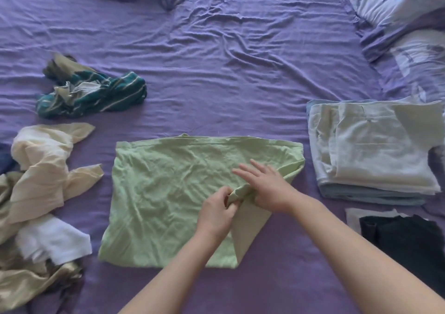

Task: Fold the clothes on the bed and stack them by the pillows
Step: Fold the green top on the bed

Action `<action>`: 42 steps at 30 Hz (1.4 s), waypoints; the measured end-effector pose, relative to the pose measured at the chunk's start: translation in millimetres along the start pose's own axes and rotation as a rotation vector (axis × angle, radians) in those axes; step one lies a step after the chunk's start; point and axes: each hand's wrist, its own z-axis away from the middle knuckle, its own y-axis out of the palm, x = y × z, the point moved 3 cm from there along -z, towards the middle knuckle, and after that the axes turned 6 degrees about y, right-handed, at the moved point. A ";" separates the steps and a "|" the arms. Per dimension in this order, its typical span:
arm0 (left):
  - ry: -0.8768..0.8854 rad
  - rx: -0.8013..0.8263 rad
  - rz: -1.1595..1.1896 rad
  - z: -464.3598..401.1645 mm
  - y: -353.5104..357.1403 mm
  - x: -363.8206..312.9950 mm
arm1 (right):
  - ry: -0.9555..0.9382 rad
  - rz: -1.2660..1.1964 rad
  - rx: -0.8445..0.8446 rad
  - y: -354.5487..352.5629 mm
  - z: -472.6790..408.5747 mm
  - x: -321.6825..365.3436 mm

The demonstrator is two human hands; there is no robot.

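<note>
- A person's left hand [218,211] pinches the turned-in right edge of a pale green garment [168,193] spread flat on the purple bed [216,73], while the right hand [267,186] lies on the flap with fingers straight, pressing it down.
- The step in hand appears to be the side fold of this garment; the next move likely calls for smoothing the flap, then folding the opposite side in.
- To the left, a heap of cream and white clothes [43,181] lies unfolded; to the right sit a dark folded piece [404,239] and a folded stack of pale clothes [370,150].
- Farther off lies a crumpled teal striped garment [96,94]; the pillows [404,24] sit beyond the stack.
</note>
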 end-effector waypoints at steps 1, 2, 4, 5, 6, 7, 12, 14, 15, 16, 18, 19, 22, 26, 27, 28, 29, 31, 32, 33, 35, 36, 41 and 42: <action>0.016 0.011 0.016 -0.9 -7.3 1.9 | -0.029 0.014 0.087 -0.2 -9.7 4.3; 0.011 0.012 0.042 -1.4 -15.0 5.4 | -0.041 0.026 0.157 -1.3 -17.7 7.8; -0.032 -0.006 0.125 -1.0 -32.3 15.0 | -0.052 0.110 0.221 -9.6 -30.2 11.1; -0.056 -0.017 0.165 -0.1 -41.3 20.2 | -0.056 0.180 0.232 -15.1 -34.7 10.0; -0.082 -0.024 0.201 1.6 -50.4 26.1 | -0.056 0.254 0.242 -21.1 -38.2 8.2; -0.111 -0.024 0.233 3.6 -59.0 32.7 | -0.047 0.329 0.244 -26.8 -40.8 5.4; -0.202 -0.016 0.329 14.4 -97.2 65.5 | -0.017 0.640 0.129 -54.3 -54.9 7.4; -0.239 -0.022 0.312 21.1 -112.7 79.4 | -0.079 0.636 0.020 -63.9 -67.8 29.7; -0.265 -0.027 0.298 25.1 -121.0 87.6 | -0.134 0.637 -0.036 -67.0 -75.8 44.6; -0.295 -0.029 0.276 29.9 -129.6 96.3 | -0.195 0.640 -0.088 -68.3 -83.8 60.9; -0.360 -0.015 0.178 40.3 -146.0 114.1 | -0.284 0.643 -0.165 -66.8 -100.3 91.4; -0.393 0.009 0.106 45.2 -152.5 122.1 | -0.296 0.655 -0.175 -64.3 -108.6 103.5; -0.431 0.096 -0.103 53.2 -161.2 142.7 | -0.258 0.702 -0.159 -53.2 -130.7 122.8; -0.393 0.058 -0.295 44.8 -157.3 148.5 | -0.161 0.665 -0.104 -47.3 -148.3 120.0; -0.368 0.056 -0.365 40.7 -153.7 146.3 | -0.146 0.661 -0.088 -47.0 -150.5 118.5; -0.337 0.069 -0.440 36.9 -148.4 143.7 | -0.130 0.661 -0.076 -46.9 -152.5 117.4; -0.301 0.090 -0.520 33.3 -142.6 140.4 | -0.115 0.667 -0.074 -46.5 -154.5 116.5; -0.253 0.134 -0.648 28.1 -134.7 132.9 | -0.106 0.697 -0.116 -48.2 -158.0 117.7; -0.248 0.147 -0.658 27.0 -134.2 131.8 | -0.105 0.704 -0.155 -50.4 -159.3 120.4; -0.258 0.159 -0.630 27.2 -135.8 131.6 | -0.105 0.700 -0.195 -53.4 -160.7 124.3; -0.317 0.185 -0.487 33.0 -144.5 134.1 | -0.128 0.665 -0.262 -60.6 -163.3 136.1; -0.358 0.212 -0.395 37.7 -150.4 136.5 | -0.151 0.643 -0.282 -64.2 -165.7 144.7; -0.459 0.396 -0.256 63.0 -181.4 152.9 | -0.313 0.518 -0.303 -60.6 -180.2 215.6; -0.475 0.408 -0.285 67.3 -186.2 157.3 | -0.339 0.483 -0.314 -54.8 -180.4 229.2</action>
